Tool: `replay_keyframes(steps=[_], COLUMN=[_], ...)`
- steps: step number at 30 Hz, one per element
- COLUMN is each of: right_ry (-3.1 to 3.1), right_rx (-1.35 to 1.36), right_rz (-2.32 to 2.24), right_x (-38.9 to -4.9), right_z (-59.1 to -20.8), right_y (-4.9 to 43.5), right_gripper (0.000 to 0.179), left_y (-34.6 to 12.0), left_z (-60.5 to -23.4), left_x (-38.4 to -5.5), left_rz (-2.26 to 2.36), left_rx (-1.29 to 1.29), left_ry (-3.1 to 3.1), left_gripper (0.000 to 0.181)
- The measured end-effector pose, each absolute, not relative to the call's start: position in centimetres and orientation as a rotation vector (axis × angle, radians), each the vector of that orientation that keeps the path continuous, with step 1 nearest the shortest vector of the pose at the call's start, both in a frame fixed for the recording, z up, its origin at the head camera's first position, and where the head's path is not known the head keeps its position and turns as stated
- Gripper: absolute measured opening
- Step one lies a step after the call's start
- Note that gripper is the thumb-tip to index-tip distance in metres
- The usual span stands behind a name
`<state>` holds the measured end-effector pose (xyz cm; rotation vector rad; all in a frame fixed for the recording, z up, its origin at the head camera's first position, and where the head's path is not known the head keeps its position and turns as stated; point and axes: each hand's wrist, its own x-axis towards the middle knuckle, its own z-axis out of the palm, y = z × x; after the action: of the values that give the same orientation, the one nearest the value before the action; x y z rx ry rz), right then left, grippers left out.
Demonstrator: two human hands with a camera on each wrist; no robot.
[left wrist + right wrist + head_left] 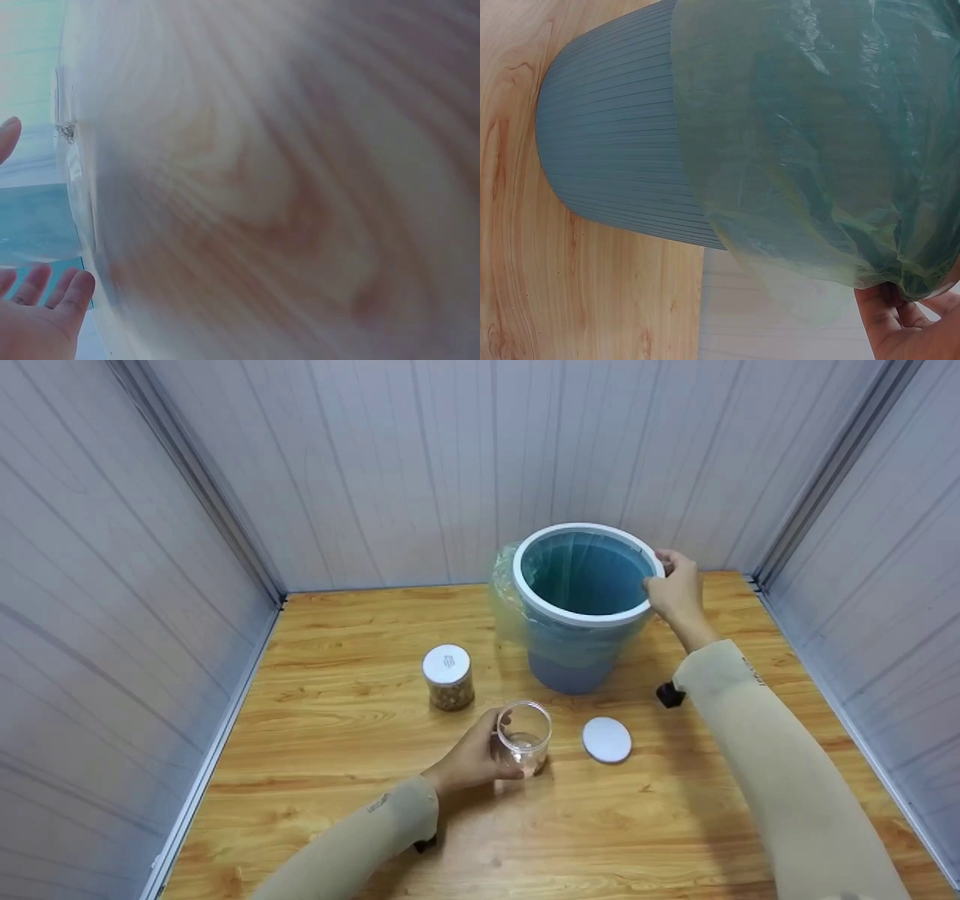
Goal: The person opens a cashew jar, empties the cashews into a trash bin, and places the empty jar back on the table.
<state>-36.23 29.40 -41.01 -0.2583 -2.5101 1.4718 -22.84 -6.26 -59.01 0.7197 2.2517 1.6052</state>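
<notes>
My left hand (472, 754) is at the side of a clear jar (525, 739) without a lid, its thumb in front and fingers behind. The jar stands on the wooden table, and its inside looks empty apart from reflections. In the left wrist view the fingers (71, 296) show only at the left edge. At the back right, my right hand (677, 589) grips the white rim (585, 619) of a blue trash can (574, 671). A thin, translucent greenish bag (802, 150) lines the can and hangs over its outside. My right fingers (877, 311) pinch near the bunched bag.
A jar with a white lid (448, 664) and brownish contents stands left of the trash can. A loose white lid (607, 740) lies flat to the right of the clear jar. Pale panel walls (390, 472) enclose the wooden table (337, 720) on the left, back and right.
</notes>
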Motion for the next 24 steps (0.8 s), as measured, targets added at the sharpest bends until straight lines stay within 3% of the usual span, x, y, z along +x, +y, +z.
replay_keyframes(steps=[9,18,24], right_ry=[-2.508,-2.514,-2.511], right_rx=[-0.263,-0.258,-0.26], right_rz=[1.494,1.479,1.484], right_x=[-36.4,-36.4,-36.4], right_z=[-41.1,-41.2,-41.1], right_y=[29.4,29.6,29.6], right_gripper=[0.066,0.066,0.066], left_y=[-7.7,-8.5,-8.8], left_z=[-58.1,-57.3,-57.3], left_x=[-22.8,-22.6,-22.9], left_rz=[1.468,1.423,1.452], left_rx=[0.703,0.669,0.652], left_ry=[2.366,2.456,2.487], left_gripper=[0.09,0.052,0.043])
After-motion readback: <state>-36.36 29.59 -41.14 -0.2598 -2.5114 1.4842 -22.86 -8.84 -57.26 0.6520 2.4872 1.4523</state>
